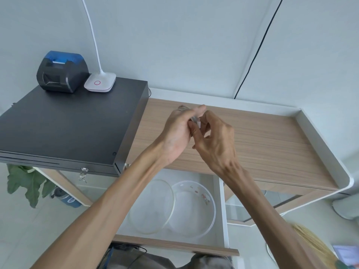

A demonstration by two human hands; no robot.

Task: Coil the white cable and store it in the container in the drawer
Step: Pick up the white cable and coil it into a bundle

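Your two hands meet above the middle of the wooden desk [262, 136]. Your left hand [177, 133] is closed around the white cable [195, 119], which is bunched up small inside its grip, and a bit of it pokes out past the far side of that hand. Your right hand [215, 140] is touching it too, with the thumb and first finger pinched narrow on a small white piece of the cable between both hands. The rest of the cable is hidden, so you cannot tell how many loops it has. Near you, below the desk edge, the drawer [221, 210] is pulled open. Inside it sits a round clear container [194, 210] on the right, and its clear lid [153, 208] lies just beside it on the left, overlapping its edge. On the left stands a black cash drawer [68, 123] with a small printer [62, 71] and a white lamp [100, 82] on its far part.
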